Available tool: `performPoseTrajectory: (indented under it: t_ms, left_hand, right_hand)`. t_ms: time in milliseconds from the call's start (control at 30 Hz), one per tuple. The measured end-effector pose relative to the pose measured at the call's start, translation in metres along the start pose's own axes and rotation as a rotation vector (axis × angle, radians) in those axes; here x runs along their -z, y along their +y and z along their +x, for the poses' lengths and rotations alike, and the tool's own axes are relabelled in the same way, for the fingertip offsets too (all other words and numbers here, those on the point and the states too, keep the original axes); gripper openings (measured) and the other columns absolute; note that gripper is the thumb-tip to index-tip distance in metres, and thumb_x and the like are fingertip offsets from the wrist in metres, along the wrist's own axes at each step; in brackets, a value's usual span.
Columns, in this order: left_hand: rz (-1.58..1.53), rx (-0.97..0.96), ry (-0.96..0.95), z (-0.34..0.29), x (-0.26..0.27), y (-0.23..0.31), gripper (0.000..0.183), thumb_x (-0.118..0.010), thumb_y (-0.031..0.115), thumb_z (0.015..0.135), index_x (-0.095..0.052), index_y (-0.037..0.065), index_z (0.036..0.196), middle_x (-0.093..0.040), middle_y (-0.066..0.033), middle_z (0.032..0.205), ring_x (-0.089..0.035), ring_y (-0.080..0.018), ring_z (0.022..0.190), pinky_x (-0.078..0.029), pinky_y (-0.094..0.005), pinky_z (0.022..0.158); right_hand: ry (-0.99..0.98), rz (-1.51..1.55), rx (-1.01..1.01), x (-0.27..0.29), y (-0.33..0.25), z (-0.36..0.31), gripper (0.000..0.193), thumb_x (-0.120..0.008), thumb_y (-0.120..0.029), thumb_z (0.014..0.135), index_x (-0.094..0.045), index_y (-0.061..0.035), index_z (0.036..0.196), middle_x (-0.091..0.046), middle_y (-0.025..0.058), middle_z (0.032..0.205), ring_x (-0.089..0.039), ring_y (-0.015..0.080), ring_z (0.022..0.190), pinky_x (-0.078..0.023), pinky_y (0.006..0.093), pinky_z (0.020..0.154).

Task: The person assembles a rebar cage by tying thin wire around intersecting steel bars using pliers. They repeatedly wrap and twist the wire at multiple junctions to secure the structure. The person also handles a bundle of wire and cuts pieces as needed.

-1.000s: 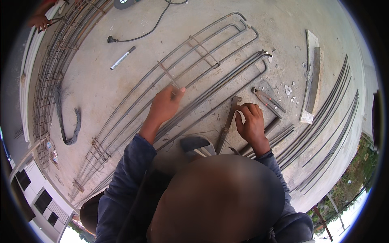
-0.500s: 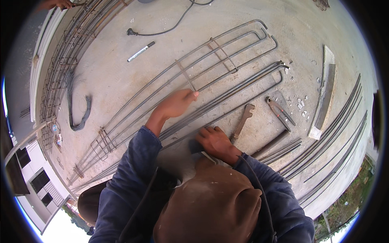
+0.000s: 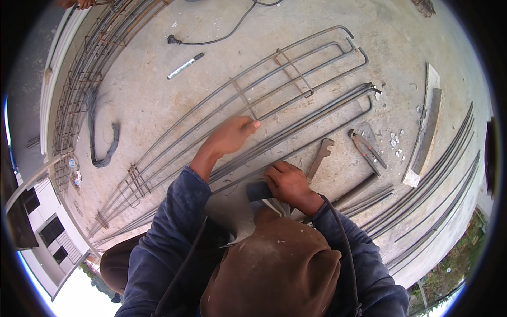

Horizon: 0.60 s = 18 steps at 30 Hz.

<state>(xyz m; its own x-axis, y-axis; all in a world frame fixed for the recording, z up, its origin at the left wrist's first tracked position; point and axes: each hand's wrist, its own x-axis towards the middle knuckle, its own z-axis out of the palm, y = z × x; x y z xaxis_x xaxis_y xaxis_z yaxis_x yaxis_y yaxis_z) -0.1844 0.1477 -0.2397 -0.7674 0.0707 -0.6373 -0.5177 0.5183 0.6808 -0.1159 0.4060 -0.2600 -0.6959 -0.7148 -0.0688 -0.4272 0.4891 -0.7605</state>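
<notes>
Below the middle of the view, my left hand [image 3: 228,138] is closed, its thumb at the near corner of a thin square steel stirrup [image 3: 243,95]. That stirrup crosses the long bent rebars of a cage [image 3: 203,103], with a second stirrup [image 3: 293,70] farther right. My right hand [image 3: 293,182] lies nearer to me, fingers curled down beside a dark blunt piece [image 3: 258,191]; what they grip is hidden. Between my hands runs a bundle of bent rebars [image 3: 296,126]. Just beyond my right hand lies a flat rusty bending wrench [image 3: 320,158].
Pincers [image 3: 367,148] lie right of the wrench, near pale chips. Loose rods [image 3: 430,177] and a board [image 3: 422,132] are at the right. Tie wire [image 3: 94,134], a marker [image 3: 185,66] and a plug cord [image 3: 211,41] lie left and far. Finished cages [image 3: 79,79] line the left edge.
My right hand has shifted slightly right and nearer to me. My left hand stays at the stirrup's corner. The whole view has tilted a little.
</notes>
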Motion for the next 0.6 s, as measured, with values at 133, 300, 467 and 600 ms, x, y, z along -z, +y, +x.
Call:
performPoseTrajectory:
  t_ms: [133,300,467,600]
  left_hand:
    - [-0.04,0.025,0.0,-0.001,0.0,0.001,0.053,-0.062,0.048,0.112,-0.071,-0.002,0.098,-0.052,-0.0026,0.078,-0.046,-0.0137,0.075,-0.042,-0.0355,0.068]
    - [-0.056,0.052,-0.037,0.0,0.004,0.006,0.057,-0.061,0.048,0.111,-0.073,-0.006,0.102,-0.067,-0.0188,0.089,-0.061,-0.0249,0.085,-0.05,-0.042,0.082]
    - [-0.068,0.049,-0.005,0.0,0.001,0.006,0.057,-0.063,0.05,0.11,-0.072,-0.005,0.096,-0.063,-0.0167,0.082,-0.057,-0.0225,0.08,-0.048,-0.0421,0.076]
    - [-0.057,0.093,-0.028,0.002,-0.001,0.004,0.056,-0.063,0.049,0.111,-0.071,-0.004,0.096,-0.056,-0.0113,0.078,-0.051,-0.0194,0.076,-0.045,-0.0401,0.071]
  right_hand:
    - [0.178,0.058,-0.218,0.02,0.003,0.034,0.025,-0.077,-0.025,0.098,-0.074,-0.0123,0.119,-0.072,0.0093,0.097,-0.075,0.0339,0.084,-0.061,0.0455,0.071]
    - [0.254,-0.075,-0.18,0.007,0.016,0.079,0.027,-0.077,-0.025,0.097,-0.075,-0.014,0.121,-0.072,0.0064,0.094,-0.074,0.0331,0.076,-0.06,0.0462,0.065]
    - [0.376,-0.125,-0.127,-0.012,0.031,0.098,0.016,-0.075,-0.022,0.096,-0.076,-0.0161,0.111,-0.071,0.0042,0.087,-0.072,0.0329,0.066,-0.058,0.0454,0.056]
    - [0.398,-0.147,-0.133,-0.013,0.034,0.101,0.008,-0.074,-0.019,0.095,-0.074,-0.0149,0.102,-0.07,0.0057,0.084,-0.072,0.0337,0.066,-0.058,0.046,0.056]
